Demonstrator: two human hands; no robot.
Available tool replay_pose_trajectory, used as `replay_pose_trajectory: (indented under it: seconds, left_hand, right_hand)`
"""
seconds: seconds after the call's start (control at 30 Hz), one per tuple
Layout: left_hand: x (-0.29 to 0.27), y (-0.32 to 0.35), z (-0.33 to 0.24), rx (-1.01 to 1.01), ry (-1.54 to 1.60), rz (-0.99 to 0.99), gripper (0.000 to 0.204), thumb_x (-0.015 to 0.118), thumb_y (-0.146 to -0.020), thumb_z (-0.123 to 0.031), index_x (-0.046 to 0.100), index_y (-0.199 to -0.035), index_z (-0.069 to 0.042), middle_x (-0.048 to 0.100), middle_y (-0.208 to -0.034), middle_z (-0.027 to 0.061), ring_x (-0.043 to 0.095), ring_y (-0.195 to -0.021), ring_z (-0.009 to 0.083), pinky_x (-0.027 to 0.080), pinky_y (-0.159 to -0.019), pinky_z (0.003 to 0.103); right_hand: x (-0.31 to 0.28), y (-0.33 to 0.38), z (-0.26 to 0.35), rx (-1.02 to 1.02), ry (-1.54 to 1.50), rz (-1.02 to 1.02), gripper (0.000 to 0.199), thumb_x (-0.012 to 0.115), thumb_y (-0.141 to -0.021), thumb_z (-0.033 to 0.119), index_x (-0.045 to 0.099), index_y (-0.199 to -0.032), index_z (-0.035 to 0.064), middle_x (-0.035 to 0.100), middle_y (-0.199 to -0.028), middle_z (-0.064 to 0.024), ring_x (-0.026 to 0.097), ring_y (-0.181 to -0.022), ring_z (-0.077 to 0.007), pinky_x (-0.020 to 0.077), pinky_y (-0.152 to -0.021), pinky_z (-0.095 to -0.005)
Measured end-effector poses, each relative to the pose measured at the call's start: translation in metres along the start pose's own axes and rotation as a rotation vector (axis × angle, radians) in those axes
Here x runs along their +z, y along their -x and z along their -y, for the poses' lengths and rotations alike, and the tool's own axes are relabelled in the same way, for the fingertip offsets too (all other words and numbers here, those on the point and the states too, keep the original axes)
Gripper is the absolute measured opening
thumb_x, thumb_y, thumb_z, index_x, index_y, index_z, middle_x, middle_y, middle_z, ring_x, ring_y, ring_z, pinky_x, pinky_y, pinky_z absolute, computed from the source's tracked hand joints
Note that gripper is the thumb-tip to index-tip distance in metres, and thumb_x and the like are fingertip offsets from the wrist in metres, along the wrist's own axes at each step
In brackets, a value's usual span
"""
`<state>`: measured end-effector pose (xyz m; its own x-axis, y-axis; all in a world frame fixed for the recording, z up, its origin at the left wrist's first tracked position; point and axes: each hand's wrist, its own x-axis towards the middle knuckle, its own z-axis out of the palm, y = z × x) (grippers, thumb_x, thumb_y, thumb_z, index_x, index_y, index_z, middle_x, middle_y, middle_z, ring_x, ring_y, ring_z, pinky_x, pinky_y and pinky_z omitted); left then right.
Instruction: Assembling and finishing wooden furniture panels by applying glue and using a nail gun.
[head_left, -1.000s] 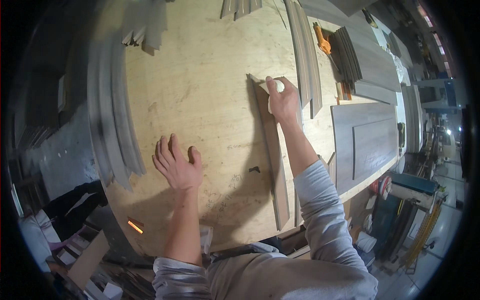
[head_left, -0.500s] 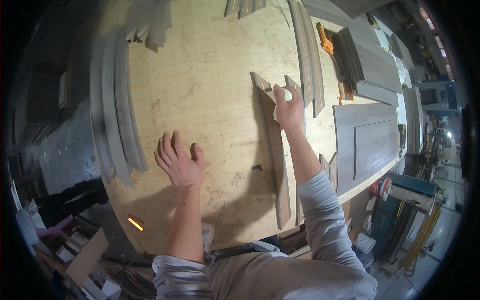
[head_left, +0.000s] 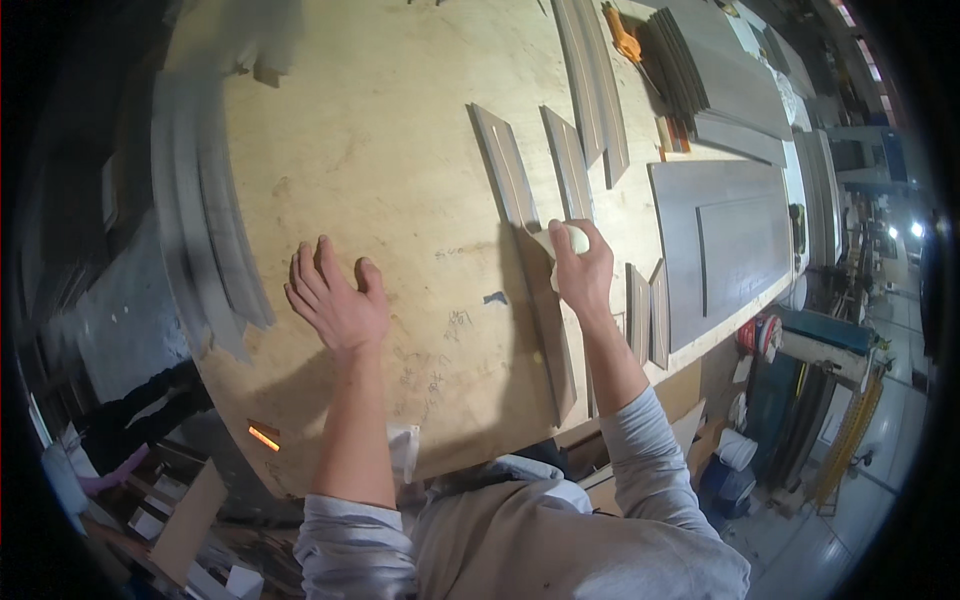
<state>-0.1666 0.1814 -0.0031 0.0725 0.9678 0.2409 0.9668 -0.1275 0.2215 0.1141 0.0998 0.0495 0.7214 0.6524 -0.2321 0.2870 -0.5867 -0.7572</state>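
Observation:
My right hand [head_left: 588, 275] is wrapped round a white glue bottle [head_left: 577, 239], most of it hidden by the fingers. Its tip points left onto a long grey-brown wooden strip [head_left: 550, 330]. A pale line runs down that strip from the far end to the bottle's tip; the nearer part shows no such line. Just right of it lies a second strip [head_left: 566, 155] with a pale line, partly covered by my hand. My left hand [head_left: 345, 308] rests with fingers spread on the plywood table [head_left: 400, 150], holding nothing.
More lined strips [head_left: 590, 85] lie at the far right, beside an orange tool [head_left: 624, 38] and a stack of grey boards [head_left: 675, 65]. A grey panel [head_left: 675, 240] lies along the right edge. Long grey pieces [head_left: 200, 190] line the left edge.
My right hand has drawn the bottle toward me along the strip, and the pale line behind it is longer. The whole view has shifted a little; my left hand stays spread on the table.

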Motion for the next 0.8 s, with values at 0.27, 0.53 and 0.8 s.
replay_pose_trajectory:
  seconds: [0.27, 0.53, 0.8]
  left_hand:
    - [0.006, 0.004, 0.002, 0.019, -0.019, -0.013, 0.060, 0.061, -0.096, -0.036, 0.049, -0.147, -0.009, 0.044, -0.152, 0.0171, 0.038, -0.143, 0.0367, 0.026, -0.120, 0.056]
    - [0.012, 0.006, 0.005, 0.023, -0.040, -0.042, 0.058, 0.060, -0.097, -0.041, 0.052, -0.146, -0.011, 0.046, -0.151, 0.0150, 0.039, -0.144, 0.0333, 0.026, -0.120, 0.052]
    - [0.020, 0.008, 0.010, 0.002, -0.093, -0.034, 0.061, 0.057, -0.097, -0.047, 0.051, -0.148, -0.015, 0.046, -0.153, 0.0119, 0.040, -0.143, 0.0317, 0.025, -0.121, 0.050]
  right_hand:
    - [-0.041, 0.073, -0.035, 0.067, 0.039, 0.005, 0.039, 0.072, -0.097, 0.037, 0.072, -0.102, -0.0011, 0.072, -0.076, -0.0161, 0.068, -0.069, -0.0192, 0.0526, -0.064, -0.0349]
    - [-0.074, 0.153, -0.080, 0.117, 0.122, 0.019, 0.029, 0.075, -0.096, 0.029, 0.073, -0.098, 0.0003, 0.072, -0.080, -0.0155, 0.069, -0.072, -0.0179, 0.0535, -0.067, -0.0341]
    - [-0.099, 0.206, -0.113, 0.183, 0.108, -0.009, 0.028, 0.075, -0.096, 0.028, 0.073, -0.096, 0.0002, 0.071, -0.073, -0.0102, 0.065, -0.068, -0.0125, 0.0530, -0.065, -0.0320]
